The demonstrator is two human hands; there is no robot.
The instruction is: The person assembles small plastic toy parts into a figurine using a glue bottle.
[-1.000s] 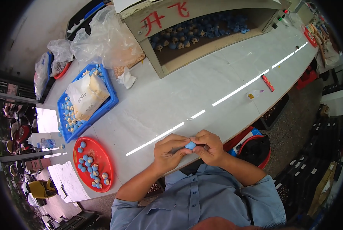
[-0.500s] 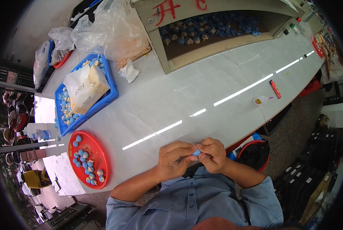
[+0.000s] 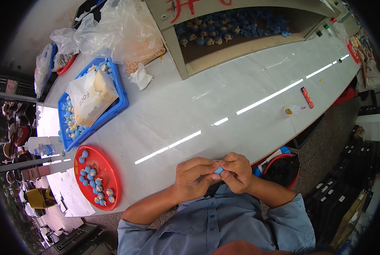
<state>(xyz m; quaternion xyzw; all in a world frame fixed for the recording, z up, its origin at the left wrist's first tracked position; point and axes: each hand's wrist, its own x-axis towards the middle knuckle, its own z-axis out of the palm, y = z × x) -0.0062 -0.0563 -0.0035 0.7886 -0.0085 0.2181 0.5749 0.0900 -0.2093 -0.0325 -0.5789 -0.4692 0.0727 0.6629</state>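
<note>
At the table's near edge, my left hand point(image 3: 193, 175) and my right hand point(image 3: 237, 172) meet, thumbs and fingertips pinched together. Between them is a small light-blue piece point(image 3: 219, 170), mostly covered by the fingers. Its full shape is hidden. To the left sits a red oval tray point(image 3: 112, 180) with several small blue-and-cream doll heads point(image 3: 92, 172) lying in it.
A blue crate point(image 3: 123, 102) of similar heads carries a white packet point(image 3: 88, 97). An open-fronted cabinet point(image 3: 179, 55) holds rows of heads. A small squeeze bottle point(image 3: 292, 110) and a red tube point(image 3: 307, 97) lie at right, above a red bin point(image 3: 295, 180) by the edge.
The view has shifted slightly, so the trays and cabinet sit a little differently in it. Both hands keep their pinch on the blue piece, with barely any movement.
</note>
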